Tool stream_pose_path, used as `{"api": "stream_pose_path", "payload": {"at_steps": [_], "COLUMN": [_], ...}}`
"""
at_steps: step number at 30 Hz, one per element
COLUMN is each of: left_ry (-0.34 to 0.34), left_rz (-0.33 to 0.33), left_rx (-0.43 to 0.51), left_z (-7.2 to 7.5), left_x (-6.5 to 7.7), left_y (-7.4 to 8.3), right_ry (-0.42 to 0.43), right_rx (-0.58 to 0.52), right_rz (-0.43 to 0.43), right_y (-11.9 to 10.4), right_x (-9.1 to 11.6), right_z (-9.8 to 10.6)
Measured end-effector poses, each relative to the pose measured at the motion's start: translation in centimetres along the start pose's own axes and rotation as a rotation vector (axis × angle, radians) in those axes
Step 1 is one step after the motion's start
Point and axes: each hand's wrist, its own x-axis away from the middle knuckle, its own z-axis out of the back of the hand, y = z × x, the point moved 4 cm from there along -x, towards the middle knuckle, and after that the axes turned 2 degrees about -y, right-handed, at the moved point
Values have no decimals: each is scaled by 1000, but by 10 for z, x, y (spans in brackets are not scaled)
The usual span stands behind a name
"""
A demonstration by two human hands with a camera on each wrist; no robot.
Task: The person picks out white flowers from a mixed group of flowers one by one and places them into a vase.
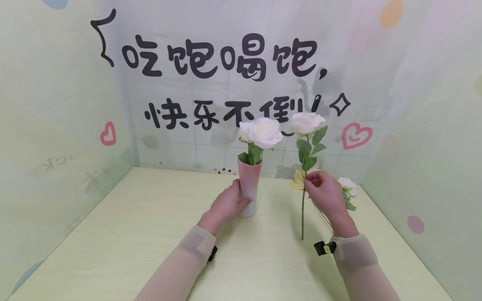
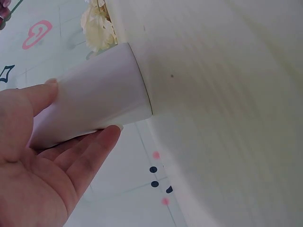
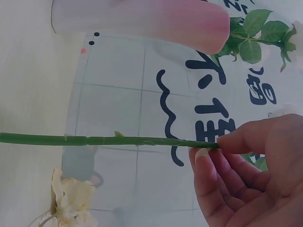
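Observation:
A pink-to-white vase (image 1: 249,177) stands upright on the table. White roses (image 1: 265,132) with green leaves rise from its mouth. My left hand (image 1: 226,204) grips the vase's lower part, thumb on one side and fingers on the other, as the left wrist view also shows. To the right of the vase, my right hand (image 1: 326,194) pinches a single white rose (image 1: 307,123) by its stem between thumb and fingertips. That rose is upright, its bloom and leaves above the hand. Its bare green stem (image 3: 106,141) extends below the pinch.
Behind my right hand, a pale yellow flower (image 1: 297,180) lies near the back wall. A white flower (image 1: 348,187) with leaves lies to the right of that hand. The light wooden table (image 1: 150,234) is bounded by printed cloth walls at the back and sides.

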Motion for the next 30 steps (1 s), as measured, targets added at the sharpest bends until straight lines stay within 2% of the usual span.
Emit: {"api": "stream_pose_path", "payload": {"at_steps": [21,30], "left_ry": [3,7], "left_rz": [-5,-18], "left_rx": [-1,2], "left_z": [-1,-1], "left_x": [-2,-3], "left_y": [-5,-4], "right_ry": [1,4], "right_rx": [-61,-103], "right_rz": [65,148], "right_y": [-22,-41], "right_x": [9,19], "right_z": [-2,-3]}}
